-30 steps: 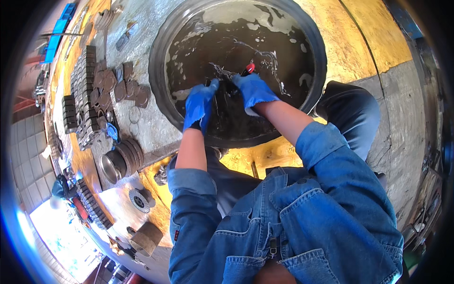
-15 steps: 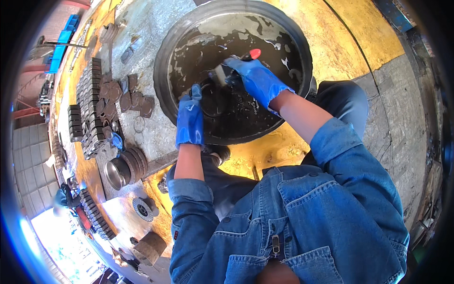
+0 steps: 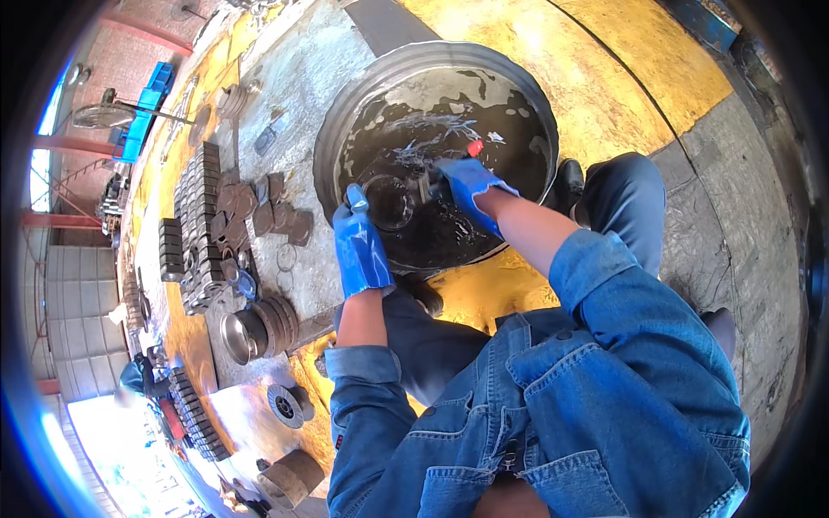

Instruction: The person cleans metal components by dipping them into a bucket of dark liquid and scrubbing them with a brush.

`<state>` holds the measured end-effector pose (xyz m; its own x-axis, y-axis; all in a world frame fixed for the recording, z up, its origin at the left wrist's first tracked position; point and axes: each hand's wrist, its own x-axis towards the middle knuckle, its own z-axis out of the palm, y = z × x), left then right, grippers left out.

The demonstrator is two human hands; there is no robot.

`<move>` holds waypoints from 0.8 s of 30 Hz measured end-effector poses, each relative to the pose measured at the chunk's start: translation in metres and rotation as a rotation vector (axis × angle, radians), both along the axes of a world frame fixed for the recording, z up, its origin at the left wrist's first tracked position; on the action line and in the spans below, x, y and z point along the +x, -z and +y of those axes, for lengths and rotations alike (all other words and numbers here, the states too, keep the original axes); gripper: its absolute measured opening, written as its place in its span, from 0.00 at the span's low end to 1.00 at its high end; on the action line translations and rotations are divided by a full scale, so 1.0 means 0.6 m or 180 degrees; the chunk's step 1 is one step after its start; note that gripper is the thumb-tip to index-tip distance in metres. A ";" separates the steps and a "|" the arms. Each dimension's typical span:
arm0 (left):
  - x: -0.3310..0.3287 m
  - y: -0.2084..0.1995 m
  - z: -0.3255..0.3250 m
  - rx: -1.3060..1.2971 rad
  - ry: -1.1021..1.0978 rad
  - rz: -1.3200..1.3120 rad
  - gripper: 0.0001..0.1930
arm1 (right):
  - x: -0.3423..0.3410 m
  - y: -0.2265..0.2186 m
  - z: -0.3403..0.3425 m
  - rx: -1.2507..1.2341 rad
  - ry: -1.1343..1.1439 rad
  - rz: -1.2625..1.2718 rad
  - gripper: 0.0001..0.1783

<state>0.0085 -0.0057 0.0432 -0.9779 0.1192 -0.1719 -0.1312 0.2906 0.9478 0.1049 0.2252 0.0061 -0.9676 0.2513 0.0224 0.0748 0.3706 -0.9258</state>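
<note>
Gripping the brush (image 3: 423, 186) in our right hand (image 3: 471, 183), we have its pale head at the right side of a round dark part (image 3: 389, 205); whether the two touch, we cannot tell. The part sits low in the black tub (image 3: 332, 164), left of centre, in dark liquid (image 3: 518, 142). Our left hand (image 3: 361, 240) is at its left edge, just inside the tub wall, its fingertips drawn in, though we cannot tell if they grip the part or merely steady it.

Wet gloves are our main worry: a slick edge could slide from the left fingers and sink from sight in liquid this murky. Hard pressure from the brush might tip the part or shove it against the wall, and a quick stroke could splash over the rim.

As for looks, the part reads as a circle with a thin, faintly shining edge and a near-black middle; how deep it is, we cannot make out. The brush shows a red handle end above our glove.
</note>
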 end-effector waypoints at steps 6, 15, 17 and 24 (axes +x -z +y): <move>0.024 0.004 0.019 -0.0199 -0.0091 -0.0292 0.32 | 0.032 0.091 0.010 -0.0536 0.0231 -0.1039 0.17; 0.017 0.021 0.001 -0.0681 -0.0054 -0.0120 0.23 | -0.010 -0.050 -0.048 -0.1894 -0.0414 -0.0527 0.23; 0.015 0.021 0.005 -0.0647 -0.0042 -0.0068 0.22 | -0.031 -0.038 -0.075 -0.2397 -0.0339 -0.0802 0.22; 0.023 0.005 0.023 -0.0598 -0.0097 0.0551 0.16 | -0.049 0.037 -0.012 -0.0836 -0.0619 -0.0790 0.21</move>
